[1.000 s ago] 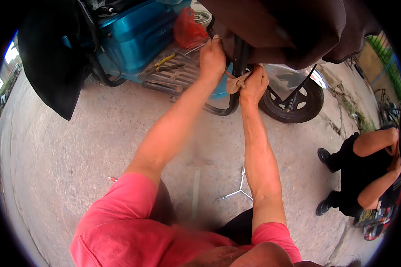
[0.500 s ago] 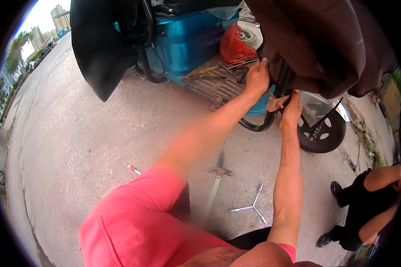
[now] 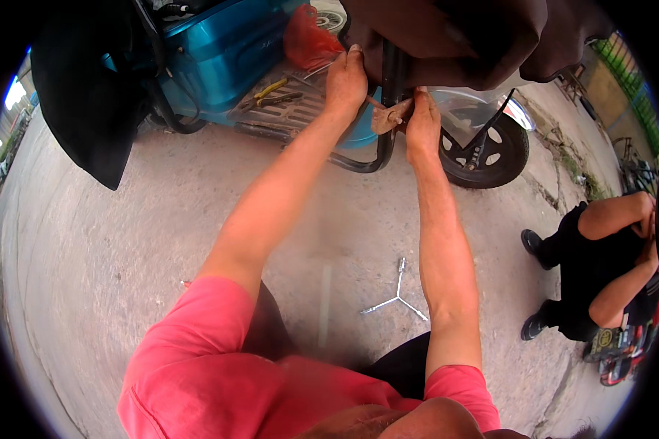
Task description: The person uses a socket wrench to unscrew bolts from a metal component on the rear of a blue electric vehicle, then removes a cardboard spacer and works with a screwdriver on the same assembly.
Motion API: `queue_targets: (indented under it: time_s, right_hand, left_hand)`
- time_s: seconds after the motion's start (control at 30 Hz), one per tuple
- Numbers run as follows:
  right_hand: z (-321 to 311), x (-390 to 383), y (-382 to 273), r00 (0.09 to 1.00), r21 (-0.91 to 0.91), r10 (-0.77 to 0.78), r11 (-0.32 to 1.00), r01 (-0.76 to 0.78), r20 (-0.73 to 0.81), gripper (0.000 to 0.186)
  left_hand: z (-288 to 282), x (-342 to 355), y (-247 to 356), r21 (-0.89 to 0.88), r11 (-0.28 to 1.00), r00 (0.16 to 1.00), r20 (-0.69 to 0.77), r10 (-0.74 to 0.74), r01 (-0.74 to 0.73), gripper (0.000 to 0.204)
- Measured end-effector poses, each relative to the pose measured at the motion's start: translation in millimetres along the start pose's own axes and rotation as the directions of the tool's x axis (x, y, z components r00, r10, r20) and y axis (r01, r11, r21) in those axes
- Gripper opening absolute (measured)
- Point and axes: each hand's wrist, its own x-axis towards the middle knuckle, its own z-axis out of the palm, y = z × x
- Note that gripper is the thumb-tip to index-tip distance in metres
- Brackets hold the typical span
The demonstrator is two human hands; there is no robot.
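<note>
My left hand (image 3: pixel 346 84) is closed beside a black upright tube (image 3: pixel 394 69) of a blue scooter, thumb up; its fingers are mostly hidden. A thin rod runs from it to a rusty metal bracket (image 3: pixel 388 117) at the tube. On the bracket's other side, my right hand (image 3: pixel 423 121) is curled close against it, fingertips partly behind the tube and a dark brown cover (image 3: pixel 454 44). What either hand grips is hidden. Left of my left hand, yellow-handled pliers (image 3: pixel 271 88) and other tools lie on the ribbed footboard (image 3: pixel 271 113).
A red plastic bag (image 3: pixel 307 40) sits by the blue body (image 3: pixel 227 51). The front wheel (image 3: pixel 490 154) stands right of my hands. On the concrete lies a three-armed socket wrench (image 3: pixel 397 297). A person in black (image 3: pixel 600 263) sits or crouches at the right, near a black-and-red object (image 3: pixel 622 351).
The view has shifted, so the scooter and both hands appear further left and higher. My hands stay at the bracket. More of the person at the right shows.
</note>
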Motion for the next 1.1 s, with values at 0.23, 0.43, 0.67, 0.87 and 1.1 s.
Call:
queue_targets:
  time_s: [0.23, 0.43, 0.67, 0.87, 1.1]
  right_hand:
    - [-9, 10, 13, 0.994, -0.085, -0.101, 0.991, 0.104, 0.029, 0.048]
    - [-5, 3, 3, 0.996, -0.078, -0.087, 0.993, 0.089, 0.024, 0.049]
    - [-30, 0, 9, 0.956, 0.012, -0.082, 0.997, 0.082, 0.280, 0.040]
    - [-41, -15, -6, 0.859, -0.232, -0.194, 0.913, 0.334, 0.474, 0.094]
    - [-29, -21, 8, 0.889, -0.300, -0.227, 0.883, 0.361, 0.398, 0.119]
  left_hand:
    - [3, -6, 6, -0.039, 0.999, 0.999, -0.046, -0.019, 0.017, 0.048]
    - [5, -1, -3, -0.028, 0.997, 0.995, -0.074, 0.064, -0.066, 0.048]
    - [2, -5, 4, -0.004, 0.996, 0.994, -0.061, 0.089, -0.089, 0.048]
    - [2, -11, 5, 0.095, 0.979, 0.977, -0.098, 0.188, -0.179, 0.047]
    - [5, -2, -5, 0.104, 0.970, 0.967, -0.105, 0.230, -0.220, 0.048]
